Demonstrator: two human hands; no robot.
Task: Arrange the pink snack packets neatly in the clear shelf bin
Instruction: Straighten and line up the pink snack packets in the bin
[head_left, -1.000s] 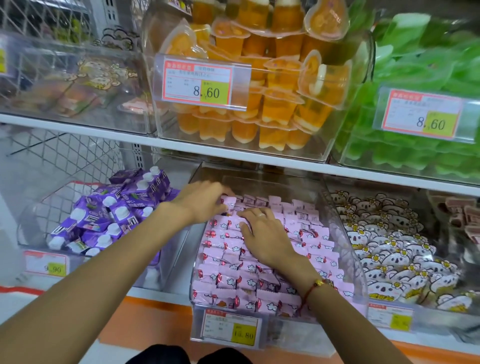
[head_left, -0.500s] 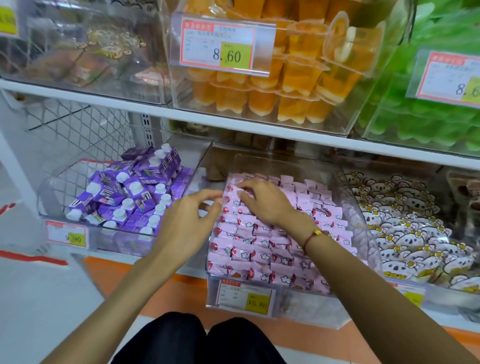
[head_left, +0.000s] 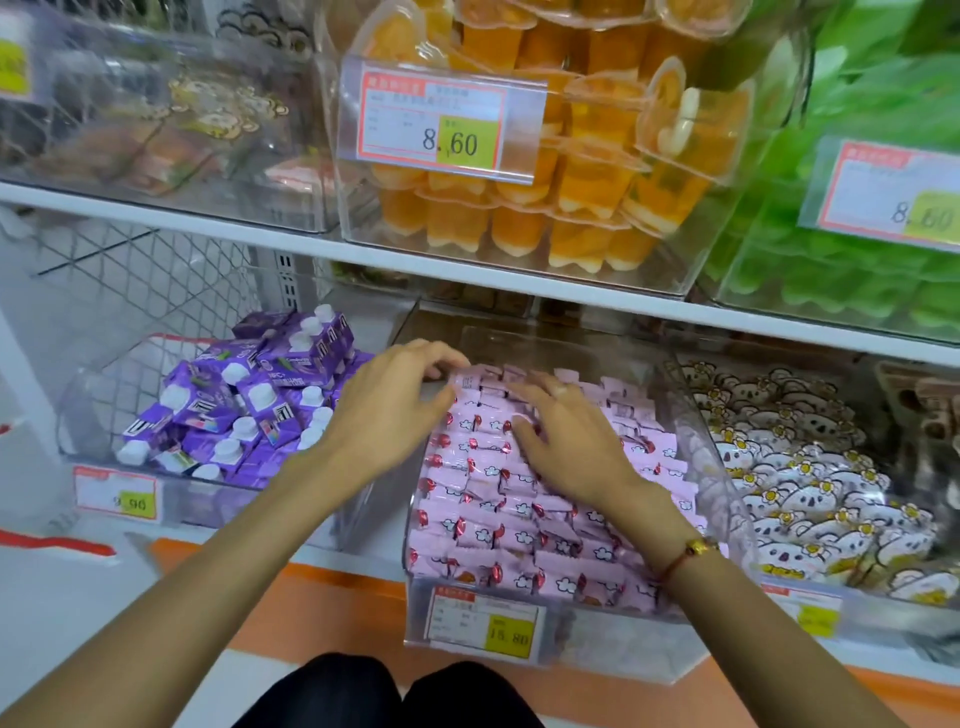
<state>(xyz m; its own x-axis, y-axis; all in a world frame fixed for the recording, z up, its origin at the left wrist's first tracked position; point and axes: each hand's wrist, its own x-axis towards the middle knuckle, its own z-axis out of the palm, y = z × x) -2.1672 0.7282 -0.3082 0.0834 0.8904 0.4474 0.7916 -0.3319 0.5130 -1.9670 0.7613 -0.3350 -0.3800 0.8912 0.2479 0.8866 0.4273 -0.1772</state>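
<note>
Pink snack packets (head_left: 514, 525) with white clouds and red twisted ends lie in rows inside a clear shelf bin (head_left: 597, 652) on the lower shelf. My left hand (head_left: 387, 410) hovers at the bin's back left corner, fingers curled and spread, tips touching the rearmost packets. My right hand (head_left: 566, 441) rests flat on the packets in the middle of the bin, fingers apart, a ring on one finger and a red cord bracelet at the wrist. Neither hand grips a packet. Packets under the right palm are hidden.
A bin of purple cartons (head_left: 249, 405) stands to the left, a bin of koala-print packets (head_left: 810, 467) to the right. On the shelf above sit bins of orange jelly cups (head_left: 571, 197) and green packs (head_left: 852, 260). A price tag (head_left: 480, 621) hangs on the bin front.
My left hand has gone from beside the bin to its back left corner. My right hand slid from the back toward the middle of the packets. The camera view shifted slightly.
</note>
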